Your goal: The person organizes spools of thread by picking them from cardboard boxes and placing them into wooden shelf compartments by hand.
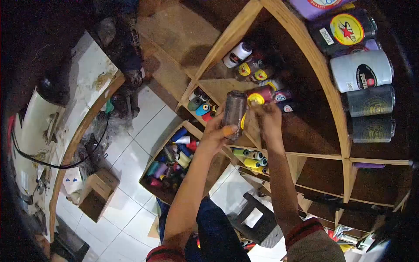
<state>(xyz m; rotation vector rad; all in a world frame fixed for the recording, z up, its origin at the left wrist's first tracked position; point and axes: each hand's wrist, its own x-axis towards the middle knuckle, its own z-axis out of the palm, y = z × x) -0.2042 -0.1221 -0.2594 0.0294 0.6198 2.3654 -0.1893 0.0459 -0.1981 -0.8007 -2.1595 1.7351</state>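
My left hand point(214, 136) is wrapped round a dark grey thread spool point(234, 109), held tilted in front of the shelf. Part of a yellow label shows on the side of this spool. My right hand point(268, 120) is just to the right, blurred, with its fingers bent close to a maroon thread spool point(265, 92) with a yellow label. Whether those fingers touch or grip anything is not clear. Behind the hands, a dark spool point(283, 95) and a white spool point(238, 54) stand in the same wooden compartment.
An open box point(150, 192) full of mixed coloured spools is below my left forearm. Wooden shelf dividers point(305, 39) curve around the hands. More large spools point(362, 72) line the right compartment. A worktable with a machine point(39, 118) and a cardboard box point(98, 194) are at left.
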